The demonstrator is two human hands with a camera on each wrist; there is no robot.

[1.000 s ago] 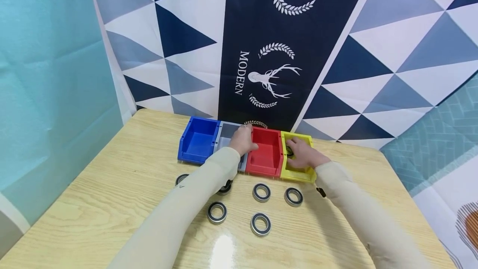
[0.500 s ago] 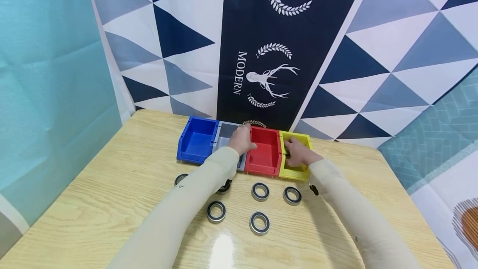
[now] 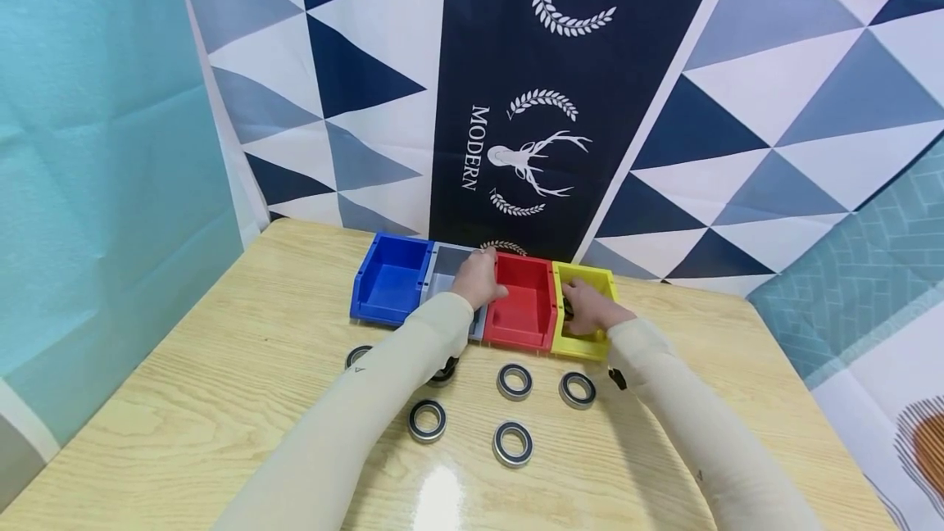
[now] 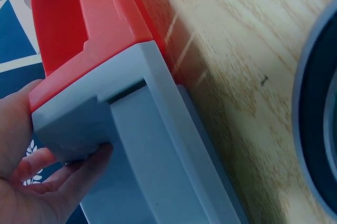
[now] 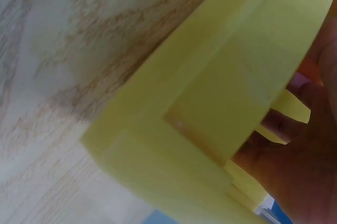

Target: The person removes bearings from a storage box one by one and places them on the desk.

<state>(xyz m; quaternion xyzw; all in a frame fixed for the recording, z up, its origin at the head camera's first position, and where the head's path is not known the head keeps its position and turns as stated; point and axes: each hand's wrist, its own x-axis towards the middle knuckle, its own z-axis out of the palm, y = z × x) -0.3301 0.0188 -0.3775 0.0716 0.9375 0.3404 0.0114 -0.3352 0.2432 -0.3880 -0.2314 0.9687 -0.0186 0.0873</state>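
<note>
My left hand point(image 3: 478, 279) grips the side wall where the grey bin point(image 4: 174, 145) meets the red bin point(image 3: 519, 301). In the left wrist view its fingers point(image 4: 87, 174) reach down inside the grey bin, with the thumb over the red bin's side. My right hand point(image 3: 587, 307) reaches into the yellow bin point(image 3: 583, 348). A dark ring, likely a bearing point(image 3: 567, 308), shows beside its fingers there. In the right wrist view the fingers point(image 5: 289, 126) pass behind the yellow wall, which hides their tips; I cannot tell whether they hold the ring.
A blue bin point(image 3: 393, 289) stands at the row's left end. Several ball bearings lie on the wooden table point(image 3: 243, 367) in front of the bins, among them a front bearing point(image 3: 512, 443) and a right bearing point(image 3: 578, 390). The left forearm partly covers others. A patterned cloth point(image 3: 369, 105) hangs behind.
My right hand has moved slightly left and deeper into the yellow bin, its fingers drawing in beside the dark ring. The left hand stays on the bin wall.
</note>
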